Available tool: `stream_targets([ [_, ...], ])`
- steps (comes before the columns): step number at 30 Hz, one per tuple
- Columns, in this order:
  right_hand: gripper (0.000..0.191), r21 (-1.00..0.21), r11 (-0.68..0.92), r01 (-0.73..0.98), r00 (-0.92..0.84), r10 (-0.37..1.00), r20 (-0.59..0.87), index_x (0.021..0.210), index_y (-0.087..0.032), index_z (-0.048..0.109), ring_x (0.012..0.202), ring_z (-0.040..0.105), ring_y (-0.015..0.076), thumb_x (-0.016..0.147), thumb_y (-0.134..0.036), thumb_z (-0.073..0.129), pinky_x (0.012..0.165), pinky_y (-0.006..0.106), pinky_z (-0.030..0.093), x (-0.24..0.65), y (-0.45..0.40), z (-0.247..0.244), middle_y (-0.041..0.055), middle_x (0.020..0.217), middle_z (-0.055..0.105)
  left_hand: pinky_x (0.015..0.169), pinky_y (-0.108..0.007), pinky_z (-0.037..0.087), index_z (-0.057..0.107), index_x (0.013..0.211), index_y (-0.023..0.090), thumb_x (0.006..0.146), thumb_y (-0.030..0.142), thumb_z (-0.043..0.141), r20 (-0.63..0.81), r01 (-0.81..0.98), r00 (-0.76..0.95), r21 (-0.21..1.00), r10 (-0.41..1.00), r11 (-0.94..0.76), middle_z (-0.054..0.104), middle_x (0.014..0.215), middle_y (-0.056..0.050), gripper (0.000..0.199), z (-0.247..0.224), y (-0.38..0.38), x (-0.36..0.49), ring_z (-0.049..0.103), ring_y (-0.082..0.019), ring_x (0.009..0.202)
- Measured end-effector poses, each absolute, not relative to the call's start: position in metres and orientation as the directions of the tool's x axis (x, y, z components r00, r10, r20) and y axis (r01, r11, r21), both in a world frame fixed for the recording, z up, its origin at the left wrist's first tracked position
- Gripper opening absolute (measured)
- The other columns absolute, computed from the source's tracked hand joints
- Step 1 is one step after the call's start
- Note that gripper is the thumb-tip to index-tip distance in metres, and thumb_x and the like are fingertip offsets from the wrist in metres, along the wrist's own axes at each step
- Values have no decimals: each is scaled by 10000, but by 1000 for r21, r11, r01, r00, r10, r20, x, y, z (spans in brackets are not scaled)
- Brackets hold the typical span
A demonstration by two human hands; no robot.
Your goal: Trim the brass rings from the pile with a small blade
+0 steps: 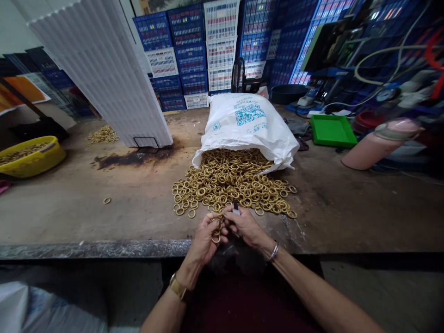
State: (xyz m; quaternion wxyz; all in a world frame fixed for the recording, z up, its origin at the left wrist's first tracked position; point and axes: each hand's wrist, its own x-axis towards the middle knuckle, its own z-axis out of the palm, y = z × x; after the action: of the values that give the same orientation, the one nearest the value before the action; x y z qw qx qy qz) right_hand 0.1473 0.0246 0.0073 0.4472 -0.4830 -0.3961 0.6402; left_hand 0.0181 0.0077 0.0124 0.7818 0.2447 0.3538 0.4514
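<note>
My left hand (pixel 204 238) is closed around several gold-coloured metal rings (pixel 216 237), just above the table's front edge. Close beside it, my right hand (pixel 247 226) is also closed, its fingertips meeting the left hand's at the rings. From the right hand's grip sticks up a small tool with a light grey body and black end (pixel 236 208); its kind does not show. Behind both hands spreads a heap of matching loose rings (pixel 236 185), spilling from the mouth of a white woven sack (pixel 222 127) that lies on its side.
One ring (pixel 107 200) lies alone on the wooden table (pixel 138 222). A yellow basin (pixel 45 159) stands left, near a tall white corrugated panel (pixel 114 69). At right are a green tray (pixel 333 130) and a pink bottle (pixel 373 148). Stacked crates (pixel 189 55) stand behind.
</note>
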Motion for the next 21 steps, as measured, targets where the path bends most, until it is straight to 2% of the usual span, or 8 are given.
stream_targets([
  [3, 182, -947, -280, -158, -151, 954, -257, 729, -177, 486, 335, 325, 21, 690, -343, 550, 302, 144, 210, 149, 23, 9, -73, 531, 490, 438, -191, 419, 512, 856, 166, 708, 327, 617, -380, -573, 378, 620, 844, 536, 565, 696, -12, 243, 15, 8, 17, 540, -99, 550],
  [6, 161, -957, -273, -96, -172, 952, -254, 712, -174, 500, 338, 332, 24, 683, -324, 550, 302, 145, 212, 151, 21, 11, -67, 530, 503, 401, -175, 378, 508, 799, 164, 705, 345, 616, -426, -559, 356, 616, 832, 555, 541, 636, 4, 231, 15, 8, 18, 514, -88, 501],
  [9, 151, -966, -252, -63, -176, 955, -237, 703, -169, 514, 348, 337, 29, 676, -311, 555, 309, 150, 223, 152, 18, 12, -66, 516, 496, 393, -162, 347, 491, 754, 163, 670, 284, 646, -455, -523, 367, 620, 811, 585, 524, 605, 20, 214, 15, 7, 20, 494, -75, 476],
  [15, 99, -978, -207, 20, -164, 964, -208, 681, -169, 525, 362, 329, 38, 680, -268, 533, 353, 163, 254, 153, 13, 16, -84, 457, 428, 386, -136, 272, 478, 759, 155, 612, 131, 634, -474, -555, 434, 530, 767, 641, 475, 598, 40, 215, 14, 6, 22, 459, -49, 460],
  [21, 91, -981, -28, 190, -59, 997, -40, 731, -181, 532, 447, 385, 69, 719, -256, 481, 452, 189, 321, 155, 16, 13, -62, 523, 455, 380, -119, 226, 441, 757, 156, 625, 65, 586, -464, -651, 449, 415, 763, 635, 422, 582, 51, 217, 18, 2, 24, 384, -21, 428],
])
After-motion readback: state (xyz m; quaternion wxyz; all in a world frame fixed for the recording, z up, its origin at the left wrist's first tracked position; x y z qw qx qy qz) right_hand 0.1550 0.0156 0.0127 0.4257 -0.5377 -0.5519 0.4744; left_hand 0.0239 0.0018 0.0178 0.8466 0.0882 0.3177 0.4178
